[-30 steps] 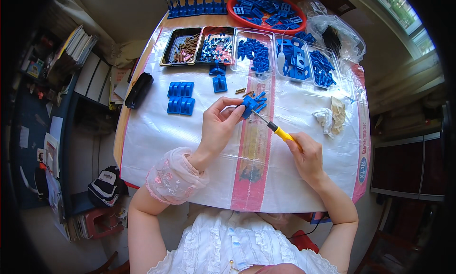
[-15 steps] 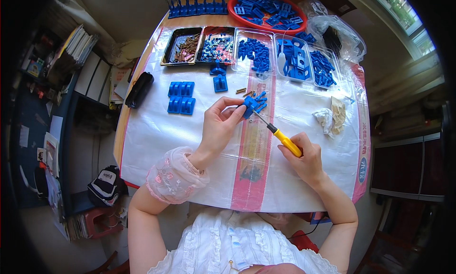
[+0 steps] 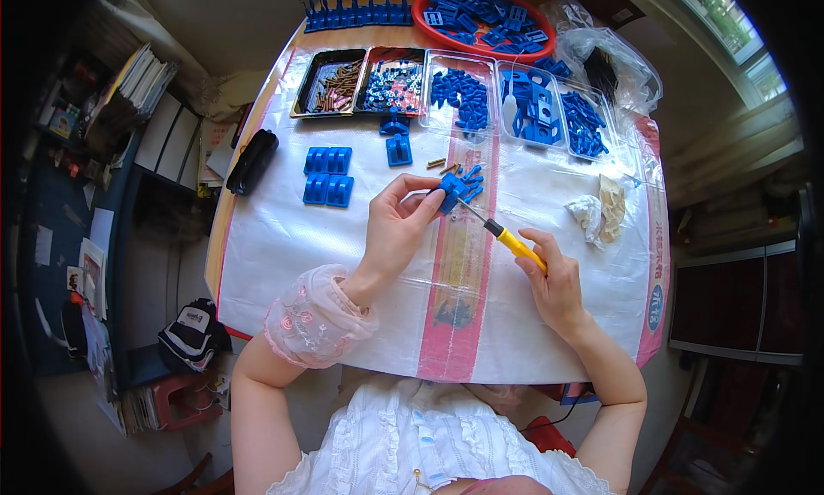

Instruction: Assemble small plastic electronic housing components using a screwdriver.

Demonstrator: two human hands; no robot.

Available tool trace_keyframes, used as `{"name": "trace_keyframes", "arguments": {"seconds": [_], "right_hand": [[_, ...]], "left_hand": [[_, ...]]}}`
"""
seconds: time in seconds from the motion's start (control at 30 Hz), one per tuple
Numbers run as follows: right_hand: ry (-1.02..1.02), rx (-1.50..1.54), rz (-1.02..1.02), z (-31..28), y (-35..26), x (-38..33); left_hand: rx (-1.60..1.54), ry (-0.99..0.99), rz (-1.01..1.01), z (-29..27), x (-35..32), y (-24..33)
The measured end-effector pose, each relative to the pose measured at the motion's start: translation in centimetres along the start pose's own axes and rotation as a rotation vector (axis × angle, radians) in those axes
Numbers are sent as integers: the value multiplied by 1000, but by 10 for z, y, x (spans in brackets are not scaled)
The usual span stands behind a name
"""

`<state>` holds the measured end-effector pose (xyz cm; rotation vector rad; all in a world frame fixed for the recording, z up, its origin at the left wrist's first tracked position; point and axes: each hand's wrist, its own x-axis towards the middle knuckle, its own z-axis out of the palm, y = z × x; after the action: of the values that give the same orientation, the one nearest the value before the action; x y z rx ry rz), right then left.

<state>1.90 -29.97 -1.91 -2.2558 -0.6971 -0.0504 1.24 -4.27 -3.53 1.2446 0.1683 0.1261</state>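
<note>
Between the thumb and fingers of my left hand (image 3: 405,214) is a small blue plastic part (image 3: 451,191). My right hand (image 3: 554,282) grips the yellow handle of a screwdriver (image 3: 518,244), whose thin metal shaft slants up and left to the blue part. Its tip meets the part, but what it sits in is too small to make out. Just beyond lie several small blue pieces (image 3: 472,176) and a few brass-coloured pins (image 3: 437,163). Left of these stand blue blocks with raised ridges (image 3: 328,161), and a similar single block (image 3: 398,150).
Along the far side stand a black tray of brass pins (image 3: 309,105), a tray of small nuts (image 3: 366,108) and clear boxes (image 3: 510,137) of blue parts. Behind them is a red basin (image 3: 418,15). A black case (image 3: 252,162) lies left, crumpled paper (image 3: 611,208) right.
My right hand has shifted slightly on the screwdriver handle, its fingers loosening and turning. The left hand and the blue part stay nearly still.
</note>
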Motion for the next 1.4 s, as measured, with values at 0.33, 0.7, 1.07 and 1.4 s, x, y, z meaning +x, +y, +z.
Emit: {"name": "trace_keyframes", "arguments": {"seconds": [0.33, 0.7, 1.07, 1.4], "right_hand": [[74, -28, -2, 10, 2, -6], [45, -76, -90, -3, -2, -1], [-29, -30, -15, -3, -11, -4], [116, -25, -81, 5, -4, -2]], "left_hand": [[-21, -7, 13, -1, 1, -3], [19, -27, -26, 0, -1, 0], [24, -26, -24, -1, -1, 0], [7, -37, -44, 0, -1, 0]]}}
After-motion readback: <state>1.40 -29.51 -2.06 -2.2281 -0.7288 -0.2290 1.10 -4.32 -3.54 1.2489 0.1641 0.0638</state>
